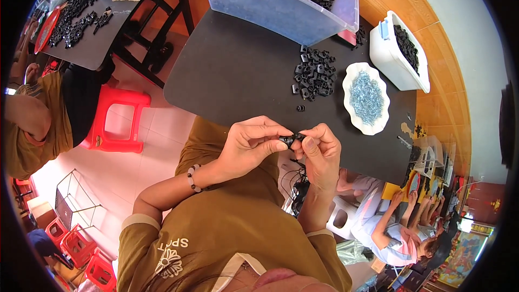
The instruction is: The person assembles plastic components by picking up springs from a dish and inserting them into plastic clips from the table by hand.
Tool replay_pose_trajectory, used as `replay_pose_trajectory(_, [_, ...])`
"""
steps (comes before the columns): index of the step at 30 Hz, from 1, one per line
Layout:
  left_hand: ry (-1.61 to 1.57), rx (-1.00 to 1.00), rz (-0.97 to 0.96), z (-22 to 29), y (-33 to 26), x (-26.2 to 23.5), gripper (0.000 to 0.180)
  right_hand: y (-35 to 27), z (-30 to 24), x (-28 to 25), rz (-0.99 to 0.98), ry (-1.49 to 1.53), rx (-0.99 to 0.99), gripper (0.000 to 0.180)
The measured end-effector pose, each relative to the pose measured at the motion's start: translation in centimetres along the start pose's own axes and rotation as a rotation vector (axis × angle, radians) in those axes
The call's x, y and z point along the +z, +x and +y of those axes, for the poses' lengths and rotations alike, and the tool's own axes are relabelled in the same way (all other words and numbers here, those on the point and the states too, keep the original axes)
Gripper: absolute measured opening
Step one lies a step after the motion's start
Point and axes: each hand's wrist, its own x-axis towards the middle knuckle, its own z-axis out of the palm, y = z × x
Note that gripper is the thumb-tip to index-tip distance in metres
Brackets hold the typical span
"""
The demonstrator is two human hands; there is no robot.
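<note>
My left hand (250,143) pinches a small black plastic part (287,140) between thumb and fingertips, in front of my chest by the near table edge. My right hand (322,154) meets it from the other side, its thumb and fingers closed on the right end of the black piece. Whether this is one part or two pressed together I cannot tell, as fingertips cover much of it. Just beyond my hands, a single black part (300,108) lies on the dark table (232,70). Farther off is a loose pile of similar black parts (314,73).
A scalloped white dish (350,84) of tiny clear bluish pieces stands right of the pile. Behind are a translucent bin (270,19) and a white tub (381,59), both full of black parts. A person sits left near a red stool (123,97); other people work at right.
</note>
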Motion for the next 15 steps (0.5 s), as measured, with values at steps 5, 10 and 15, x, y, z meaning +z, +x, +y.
replay_pose_trajectory(5, [0.093, 0.022, -0.004, 0.13, -0.06, -0.15, 0.022, -0.08, 0.27, -0.28, 0.038, -0.02, -0.026, 0.014])
replay_pose_trajectory(10, [0.136, 0.053, 0.01, 0.0, 0.0, -0.04, 0.023, -0.45, -0.12, -0.24, 0.025, -0.03, 0.021, 0.013])
replay_pose_trajectory(15, [0.158, 0.049, 0.007, -0.19, -0.03, -0.03, 0.022, -0.58, -0.26, -0.26, 0.029, -0.135, 0.013, 0.012])
